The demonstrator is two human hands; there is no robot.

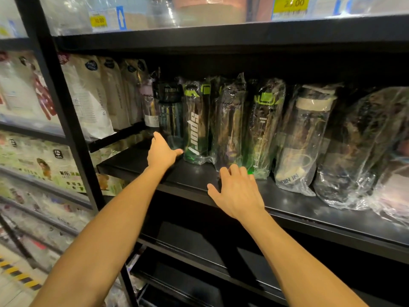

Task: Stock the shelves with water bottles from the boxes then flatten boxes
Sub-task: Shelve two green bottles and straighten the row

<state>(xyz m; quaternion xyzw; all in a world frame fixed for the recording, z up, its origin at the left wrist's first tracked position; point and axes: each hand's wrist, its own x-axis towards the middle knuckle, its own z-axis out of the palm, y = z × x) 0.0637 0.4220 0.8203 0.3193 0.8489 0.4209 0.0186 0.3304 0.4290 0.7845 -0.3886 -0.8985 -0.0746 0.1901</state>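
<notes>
Several water bottles in clear plastic wrap stand in a row on the black shelf (190, 173). A dark bottle with a black cap (170, 114) is leftmost, then a green "sport" bottle (195, 125), two more dark ones (228, 125), a green-lidded one (263, 129) and a clear bottle with a beige lid (305, 138). My left hand (161, 151) reaches to the foot of the leftmost bottle with fingers spread, touching it. My right hand (236, 191) hovers open over the shelf, fingertips at the base of a wrapped bottle. No box is in view.
Bulkier wrapped items (363, 151) lie at the shelf's right end. White pouches (97, 96) fill the neighbouring shelf on the left, behind a black upright post (66, 120). Price tags (98, 21) hang on the shelf above. Dark lower shelves (199, 244) sit beneath my arms.
</notes>
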